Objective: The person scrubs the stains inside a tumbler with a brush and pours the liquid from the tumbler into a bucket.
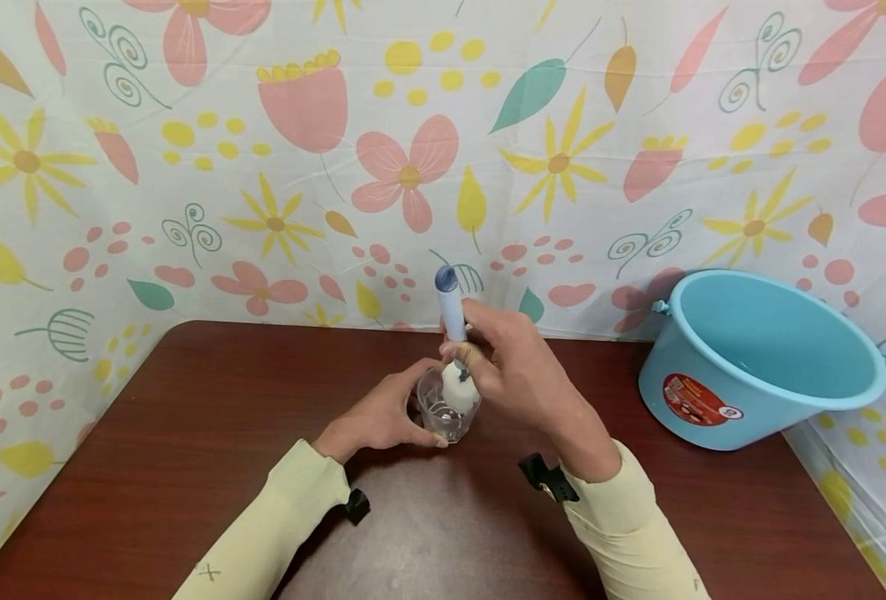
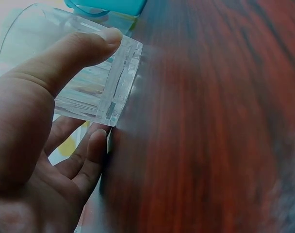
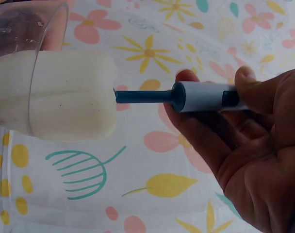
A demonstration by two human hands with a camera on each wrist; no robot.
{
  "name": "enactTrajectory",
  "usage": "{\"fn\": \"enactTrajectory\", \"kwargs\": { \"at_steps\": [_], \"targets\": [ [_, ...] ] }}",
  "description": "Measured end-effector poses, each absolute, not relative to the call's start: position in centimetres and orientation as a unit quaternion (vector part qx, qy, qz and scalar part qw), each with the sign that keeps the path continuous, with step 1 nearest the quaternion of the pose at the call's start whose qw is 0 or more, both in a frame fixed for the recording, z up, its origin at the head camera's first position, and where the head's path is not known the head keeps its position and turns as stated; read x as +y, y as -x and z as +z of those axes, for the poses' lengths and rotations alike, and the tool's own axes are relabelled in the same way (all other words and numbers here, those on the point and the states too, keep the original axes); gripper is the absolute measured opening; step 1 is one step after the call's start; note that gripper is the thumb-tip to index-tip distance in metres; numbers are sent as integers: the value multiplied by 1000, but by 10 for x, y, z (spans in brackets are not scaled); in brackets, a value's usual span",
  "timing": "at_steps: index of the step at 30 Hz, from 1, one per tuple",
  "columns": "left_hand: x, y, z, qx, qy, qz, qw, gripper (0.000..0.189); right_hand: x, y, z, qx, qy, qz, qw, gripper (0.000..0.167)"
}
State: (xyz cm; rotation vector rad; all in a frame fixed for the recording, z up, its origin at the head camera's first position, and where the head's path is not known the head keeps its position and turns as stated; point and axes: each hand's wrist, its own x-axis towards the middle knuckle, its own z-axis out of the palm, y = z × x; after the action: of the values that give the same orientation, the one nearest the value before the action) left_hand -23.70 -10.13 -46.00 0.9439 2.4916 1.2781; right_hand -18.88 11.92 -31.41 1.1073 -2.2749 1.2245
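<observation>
A clear plastic cup [image 1: 452,427] stands on the table in the head view. My left hand [image 1: 382,412] grips its side, thumb near the base in the left wrist view and fingers round the far side. Above it, my right hand [image 1: 528,375] holds a sponge cup brush [image 1: 452,312] by its pale blue handle. The white sponge head [image 3: 72,94] is partly inside the cup's mouth in the right wrist view. A dark blue stem [image 3: 142,96] joins sponge and handle.
A light blue bucket [image 1: 660,367] with a red label stands at the right of the brown wooden table [image 1: 150,467]. Behind the table hangs a white floral-print cloth [image 1: 427,83], which also covers both sides.
</observation>
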Motion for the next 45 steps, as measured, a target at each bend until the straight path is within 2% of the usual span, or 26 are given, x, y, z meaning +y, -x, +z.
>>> {"fn": "enactTrajectory", "kwargs": {
  "at_steps": [11, 18, 27, 31, 38, 45],
  "targets": [
    [-98, 238, -459, 836, -321, 435, 95, 91, 123, 184, -309, -820, -282, 476, 146, 10],
    [-97, 238, -458, 834, -325, 438, 87, 87, 126, 185, -307, -822, -229, 504, 135, 15],
    [-98, 238, -458, 841, -316, 431, 89, 85, 135, 196, -308, -824, -166, 529, 120, 13],
    [-99, 237, -459, 845, -311, 425, 93, 84, 140, 203, -309, -807, -140, 566, 95, 16],
    [-100, 237, -461, 843, -309, 430, 96, 84, 146, 213, -313, -751, -119, 648, 44, 19],
    [-100, 235, -460, 838, -306, 440, 100, 84, 149, 219, -318, -733, -117, 669, 30, 24]
  ]
}}
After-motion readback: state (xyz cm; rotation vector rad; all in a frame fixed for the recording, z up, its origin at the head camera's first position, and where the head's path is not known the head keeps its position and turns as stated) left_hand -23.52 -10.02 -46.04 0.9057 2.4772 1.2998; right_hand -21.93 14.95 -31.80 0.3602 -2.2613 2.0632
